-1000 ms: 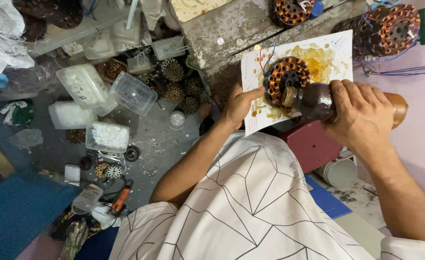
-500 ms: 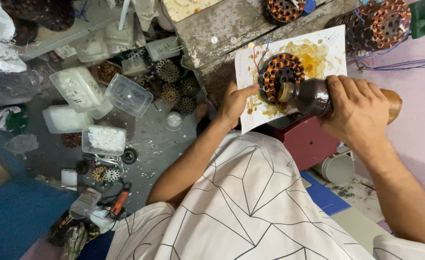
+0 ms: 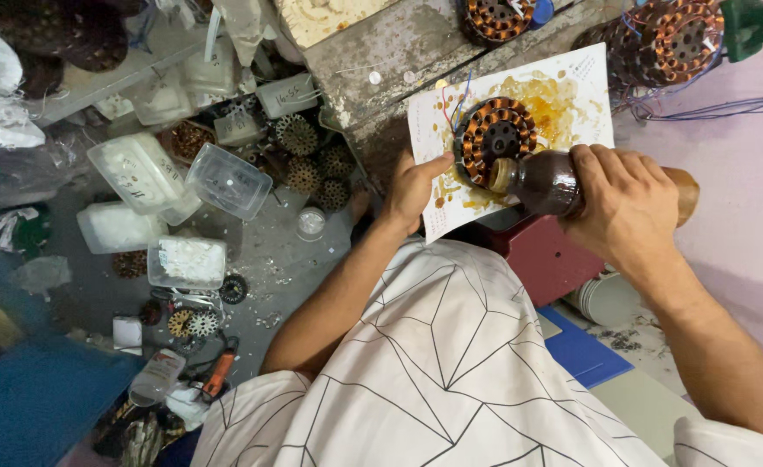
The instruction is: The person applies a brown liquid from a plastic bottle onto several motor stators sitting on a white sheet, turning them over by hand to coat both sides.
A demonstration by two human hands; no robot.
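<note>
The right hand [image 3: 628,203] is closed around the body of a dark brown bottle [image 3: 547,182], which is tilted on its side with its mouth touching the lower right edge of a round copper-wound stator [image 3: 494,134]. The left hand [image 3: 414,186] grips the left edge of a white paper sheet [image 3: 589,78], with the thumb resting against the rim of the stator; whether the fingers curl under the paper cannot be told from this angle. The stator lies flat on the sheet, which carries amber stains around and beyond the winding. The sheet rests on a worn grey workbench [image 3: 381,52]. Two further copper-wound stators sit on the bench, one [image 3: 495,17] at the top edge of the view and one [image 3: 679,39] to the upper right, the latter with thin blue wires trailing from it. A dark red box [image 3: 541,255] stands just below the paper, near the person's white patterned shirt [image 3: 433,372]. On the floor to the left lie several clear plastic containers [image 3: 226,180], bare toothed stator cores [image 3: 299,134], and an orange-handled tool [image 3: 219,370].
</note>
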